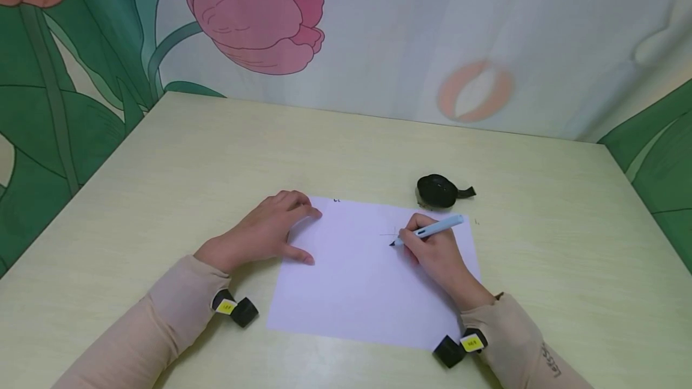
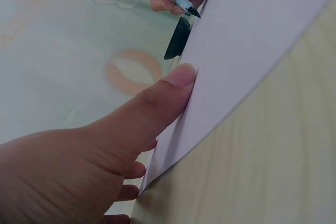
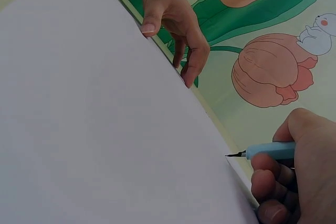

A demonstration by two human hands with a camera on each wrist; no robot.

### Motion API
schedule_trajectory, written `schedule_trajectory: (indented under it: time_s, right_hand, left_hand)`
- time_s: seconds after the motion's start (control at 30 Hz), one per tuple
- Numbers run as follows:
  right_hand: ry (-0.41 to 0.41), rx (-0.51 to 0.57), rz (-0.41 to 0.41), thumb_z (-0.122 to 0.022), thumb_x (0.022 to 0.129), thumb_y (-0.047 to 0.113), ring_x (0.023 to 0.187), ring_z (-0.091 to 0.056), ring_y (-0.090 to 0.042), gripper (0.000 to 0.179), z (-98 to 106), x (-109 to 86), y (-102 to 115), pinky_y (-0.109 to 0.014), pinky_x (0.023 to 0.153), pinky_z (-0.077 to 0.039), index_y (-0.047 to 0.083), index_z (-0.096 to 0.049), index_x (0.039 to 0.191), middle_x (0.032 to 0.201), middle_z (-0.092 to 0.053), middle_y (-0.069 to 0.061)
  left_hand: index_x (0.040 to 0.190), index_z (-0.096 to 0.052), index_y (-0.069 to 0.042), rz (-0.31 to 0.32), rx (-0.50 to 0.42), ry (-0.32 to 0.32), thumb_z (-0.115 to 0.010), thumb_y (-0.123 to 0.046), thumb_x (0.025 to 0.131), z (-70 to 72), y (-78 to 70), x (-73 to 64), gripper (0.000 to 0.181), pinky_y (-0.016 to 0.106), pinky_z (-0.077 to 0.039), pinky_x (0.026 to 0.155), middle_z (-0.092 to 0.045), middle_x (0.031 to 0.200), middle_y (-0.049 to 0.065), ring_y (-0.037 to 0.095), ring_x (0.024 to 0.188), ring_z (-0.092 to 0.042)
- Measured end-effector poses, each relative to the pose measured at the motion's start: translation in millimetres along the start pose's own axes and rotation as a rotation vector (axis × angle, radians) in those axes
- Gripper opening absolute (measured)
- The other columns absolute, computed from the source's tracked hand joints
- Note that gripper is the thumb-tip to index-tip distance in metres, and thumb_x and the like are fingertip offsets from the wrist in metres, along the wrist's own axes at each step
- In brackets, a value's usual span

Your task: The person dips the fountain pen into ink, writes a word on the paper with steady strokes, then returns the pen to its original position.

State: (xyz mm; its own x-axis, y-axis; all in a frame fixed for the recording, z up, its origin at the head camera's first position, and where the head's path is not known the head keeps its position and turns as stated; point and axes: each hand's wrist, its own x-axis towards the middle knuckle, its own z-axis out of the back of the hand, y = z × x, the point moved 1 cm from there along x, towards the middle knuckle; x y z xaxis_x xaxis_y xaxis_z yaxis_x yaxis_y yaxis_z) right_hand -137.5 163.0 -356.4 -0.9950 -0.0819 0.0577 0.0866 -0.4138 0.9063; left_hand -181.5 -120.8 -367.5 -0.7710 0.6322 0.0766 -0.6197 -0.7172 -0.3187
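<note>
A sheet of white paper (image 1: 346,293) lies on the table. Between the fingers and thumb of my right hand (image 1: 435,260) is a light blue fountain pen (image 1: 440,225), tilted, its dark nib right at the paper's surface. Close to the nib, thin crossing lines (image 1: 387,235) show on the sheet. My left hand (image 1: 267,233) rests at the sheet's upper left edge with fingers and thumb spread. In the left wrist view its thumb (image 2: 181,76) presses on the paper, while the other fingertips sit along the edge. The right wrist view shows the pen (image 3: 270,151) pinched near its nib end.
Just beyond the paper's upper right edge stands a small black pan-shaped dish (image 1: 437,191) with a short handle. The pale wooden table (image 1: 324,143) ends at a curtain (image 1: 389,35) printed with flowers. Black wrist cameras (image 1: 244,312) hang beside both cuffs.
</note>
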Motion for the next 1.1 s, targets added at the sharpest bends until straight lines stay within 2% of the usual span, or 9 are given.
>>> schedule_trajectory:
  time_s: [0.23,0.63,0.8,0.93,1.1]
  right_hand:
    - [0.018,0.006,0.010,-0.057,0.089,-0.002,0.044,-0.042,-0.007,0.020,-0.4,-0.1,0.1,-0.019,0.047,-0.032,-0.003,-0.052,0.069,0.053,-0.050,-0.017]
    - [0.054,0.019,0.036,-0.057,0.087,-0.003,0.045,-0.041,-0.004,0.019,-0.8,-1.0,0.7,-0.018,0.048,-0.032,-0.002,-0.053,0.069,0.051,-0.048,-0.012]
    - [0.064,0.011,0.050,-0.057,0.087,-0.004,0.046,-0.041,-0.004,0.019,-0.5,-2.6,3.7,-0.018,0.049,-0.032,-0.002,-0.053,0.069,0.051,-0.049,-0.015]
    - [0.074,0.010,0.058,-0.057,0.087,-0.004,0.046,-0.041,-0.004,0.018,-1.4,0.4,-5.9,-0.019,0.049,-0.032,-0.002,-0.053,0.069,0.052,-0.049,-0.015]
    - [0.077,-0.004,0.065,-0.060,0.088,0.000,0.047,-0.042,-0.006,0.019,-2.6,6.8,-27.5,-0.019,0.050,-0.033,0.001,-0.055,0.070,0.052,-0.049,-0.006]
  left_hand:
    - [0.128,-0.059,-0.015,0.003,-0.007,0.001,-0.082,-0.053,0.066,-0.1,0.1,-0.3,0.076,0.045,-0.038,0.103,-0.051,0.126,0.007,0.025,0.120,-0.046]
    - [0.127,-0.059,-0.014,0.006,-0.005,0.002,-0.082,-0.052,0.066,1.0,-1.6,-0.4,0.075,0.046,-0.038,0.104,-0.051,0.126,0.007,0.026,0.120,-0.046]
    - [0.127,-0.059,-0.014,0.002,0.000,-0.002,-0.082,-0.052,0.066,1.1,-1.7,-0.3,0.075,0.046,-0.039,0.103,-0.052,0.126,0.008,0.026,0.120,-0.046]
    - [0.128,-0.059,-0.015,-0.001,0.001,-0.004,-0.082,-0.052,0.066,0.7,-0.9,-0.3,0.076,0.046,-0.039,0.103,-0.051,0.126,0.008,0.026,0.120,-0.046]
    - [0.127,-0.059,-0.015,-0.004,-0.004,-0.009,-0.082,-0.052,0.066,0.7,-0.6,-0.2,0.075,0.046,-0.038,0.104,-0.051,0.126,0.008,0.027,0.121,-0.046]
